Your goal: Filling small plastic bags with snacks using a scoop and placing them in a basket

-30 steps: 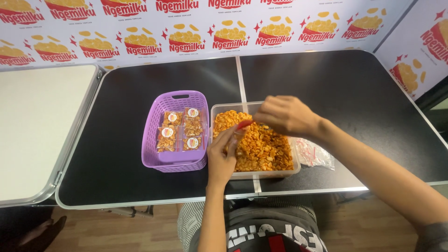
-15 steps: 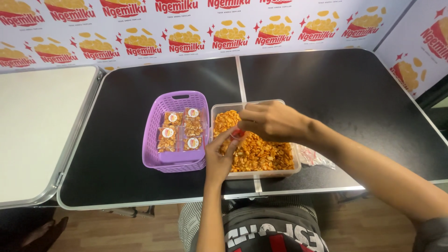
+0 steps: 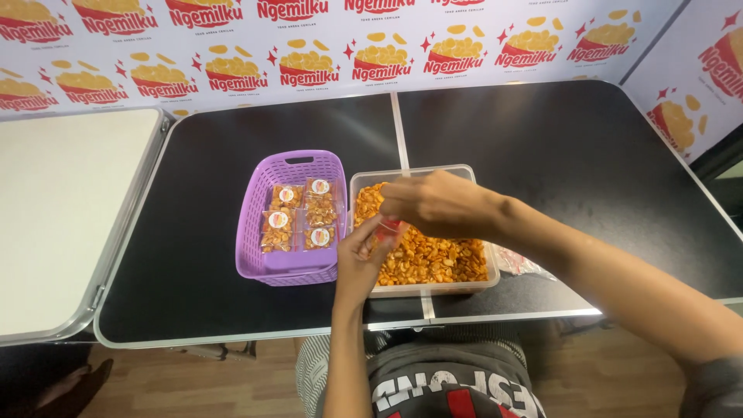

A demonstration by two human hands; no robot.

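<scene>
Left hand: your left hand (image 3: 357, 259) pinches a small clear red-topped plastic pouch (image 3: 389, 226).
Right hand: your right hand (image 3: 433, 203) grips the pouch's top.
Below: clear plastic tub of orange snacks (image 3: 433, 259).
Beside: purple plastic basket (image 3: 251, 224).

Both forearms are bare, with no watch, ring or glove on the left hand (image 3: 357, 259) or the right hand (image 3: 433, 205). A dark grey sleeve (image 3: 708, 387) covers the right upper arm. The dark shirt (image 3: 449, 387) has large white and red print, over grey patterned trousers (image 3: 313, 368).

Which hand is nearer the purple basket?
Left. The left hand is just beside the purple basket, at its right wall; the right hand is farther right, over the clear tub.
</scene>
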